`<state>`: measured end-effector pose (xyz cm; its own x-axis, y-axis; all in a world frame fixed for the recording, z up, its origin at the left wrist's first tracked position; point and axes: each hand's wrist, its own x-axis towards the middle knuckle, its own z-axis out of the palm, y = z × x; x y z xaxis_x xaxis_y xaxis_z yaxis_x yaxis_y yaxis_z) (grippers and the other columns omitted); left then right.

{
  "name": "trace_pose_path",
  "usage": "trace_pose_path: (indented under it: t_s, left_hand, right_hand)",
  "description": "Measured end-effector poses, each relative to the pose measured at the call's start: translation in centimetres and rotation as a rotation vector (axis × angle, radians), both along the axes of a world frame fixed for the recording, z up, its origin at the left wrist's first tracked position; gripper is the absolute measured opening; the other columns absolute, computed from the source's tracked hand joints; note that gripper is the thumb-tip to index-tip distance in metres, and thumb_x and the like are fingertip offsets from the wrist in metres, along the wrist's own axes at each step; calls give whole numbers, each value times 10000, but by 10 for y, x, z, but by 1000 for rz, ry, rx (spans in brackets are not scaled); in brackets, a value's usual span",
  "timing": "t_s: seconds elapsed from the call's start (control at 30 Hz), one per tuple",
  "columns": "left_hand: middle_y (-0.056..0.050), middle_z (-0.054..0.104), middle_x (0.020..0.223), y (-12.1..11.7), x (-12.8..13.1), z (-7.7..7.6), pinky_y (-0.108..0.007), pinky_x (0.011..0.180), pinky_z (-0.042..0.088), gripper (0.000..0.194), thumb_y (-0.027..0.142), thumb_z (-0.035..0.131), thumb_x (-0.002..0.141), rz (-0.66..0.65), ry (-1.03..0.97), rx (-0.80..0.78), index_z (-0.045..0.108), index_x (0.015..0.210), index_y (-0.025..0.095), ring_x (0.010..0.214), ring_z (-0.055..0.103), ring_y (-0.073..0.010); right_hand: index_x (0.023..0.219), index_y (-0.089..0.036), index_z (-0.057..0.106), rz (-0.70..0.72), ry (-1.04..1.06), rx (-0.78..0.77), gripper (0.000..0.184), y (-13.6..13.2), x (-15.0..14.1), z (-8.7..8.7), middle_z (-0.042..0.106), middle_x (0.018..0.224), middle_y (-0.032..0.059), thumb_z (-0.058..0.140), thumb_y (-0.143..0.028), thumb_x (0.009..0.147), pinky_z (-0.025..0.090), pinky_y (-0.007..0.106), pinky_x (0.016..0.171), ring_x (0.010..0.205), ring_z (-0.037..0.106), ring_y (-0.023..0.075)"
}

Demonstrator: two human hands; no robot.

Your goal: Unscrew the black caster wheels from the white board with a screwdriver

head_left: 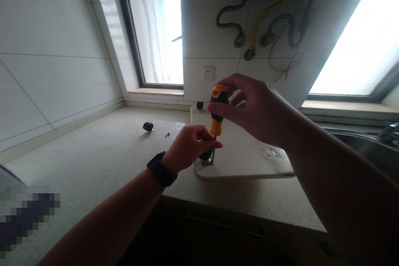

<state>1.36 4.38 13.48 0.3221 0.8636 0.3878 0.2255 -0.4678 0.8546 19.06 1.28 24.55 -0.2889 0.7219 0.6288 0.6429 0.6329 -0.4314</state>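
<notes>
My right hand [249,102] grips the handle of a yellow and black screwdriver [216,128], which stands almost upright with its shaft pointing down. The thumb and fingers of my left hand [188,147] are closed around the shaft, just below the handle. Below them, a black caster wheel [205,156] with a metal plate sits at the near left corner of a white board [243,164]. The screwdriver's tip is at this plate; the screw under it is too small to make out. Another caster [200,105] stands at the board's far left corner.
On the speckled countertop [112,149] left of the board lie a loose caster [148,126] and several small dark screws [167,134]. Screw holes [270,153] show at the board's near right. A metal sink [358,149] is at the right, and a wall socket [208,73] behind.
</notes>
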Motion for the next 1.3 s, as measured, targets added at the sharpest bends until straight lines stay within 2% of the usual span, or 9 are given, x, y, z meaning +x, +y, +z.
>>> trace_pose_path:
  t_s: [0.17, 0.3, 0.5, 0.67, 0.87, 0.97, 1.1, 1.2, 1.3]
  left_hand:
    - [-19, 694, 809, -1, 2, 0, -258, 652, 482, 337, 415, 862, 731, 5, 0, 30, 660, 807, 157, 695, 589, -116]
    - [-29, 715, 844, -3, 2, 4, -265, 668, 488, 319, 425, 855, 738, 13, -5, 30, 702, 844, 167, 716, 604, -123]
    - [-28, 726, 860, -5, 1, 5, -266, 677, 502, 297, 414, 855, 743, 8, 4, 42, 715, 851, 175, 735, 622, -126]
    - [-21, 726, 851, -4, 1, 2, -255, 664, 506, 290, 401, 856, 747, -9, 4, 51, 712, 854, 173, 728, 619, -119]
    - [-29, 733, 855, -3, 2, 2, -266, 679, 513, 293, 410, 837, 770, -33, 14, 43, 723, 882, 165, 732, 627, -123]
    - [-45, 754, 899, -2, 0, 3, -287, 734, 534, 283, 413, 802, 811, -75, 39, 35, 745, 932, 163, 793, 661, -142]
    - [-77, 765, 1128, 0, -6, 4, -332, 921, 549, 270, 351, 703, 913, -248, 47, -36, 746, 1116, 178, 1019, 702, -173]
    - [-86, 755, 1183, 3, -9, 4, -356, 980, 543, 280, 314, 694, 922, -327, 13, -90, 732, 1162, 176, 1085, 704, -189]
    - [-82, 776, 1078, 6, -8, 1, -362, 919, 557, 255, 360, 745, 878, -254, 6, -75, 758, 1045, 168, 984, 724, -193]
  right_hand:
    - [960, -232, 675, 14, 66, -2, 306, 3, 0, -2, 710, 801, 21, 742, -475, 787, 494, 346, 585, 676, 643, 176]
    - [951, -241, 668, -7, 150, 8, 324, 2, 1, 1, 688, 737, -1, 755, -494, 767, 510, 356, 580, 645, 650, 180]
    - [964, -247, 655, -11, 151, -13, 363, 3, 0, 0, 703, 784, 19, 759, -524, 755, 541, 392, 614, 686, 674, 209]
    - [954, -250, 641, -20, 138, -18, 376, 5, 2, -4, 705, 772, 24, 743, -556, 761, 524, 397, 602, 669, 661, 211]
    - [909, -256, 588, -151, 71, 62, 449, 10, 5, -5, 671, 750, 12, 758, -625, 718, 460, 364, 564, 651, 607, 193]
    - [847, -252, 542, -215, 55, 97, 518, 12, 4, -7, 641, 728, 4, 758, -690, 674, 406, 331, 525, 620, 561, 167]
    - [817, -242, 531, -259, 57, 96, 539, 12, 0, -5, 640, 727, 2, 786, -681, 638, 369, 308, 491, 584, 525, 141]
    - [842, -223, 621, -186, 72, 35, 452, 10, -1, -1, 669, 724, 9, 806, -595, 664, 417, 323, 509, 597, 570, 155]
    - [942, -208, 714, -19, 85, -16, 317, 7, 1, 3, 708, 783, 19, 773, -445, 740, 493, 341, 608, 682, 632, 171]
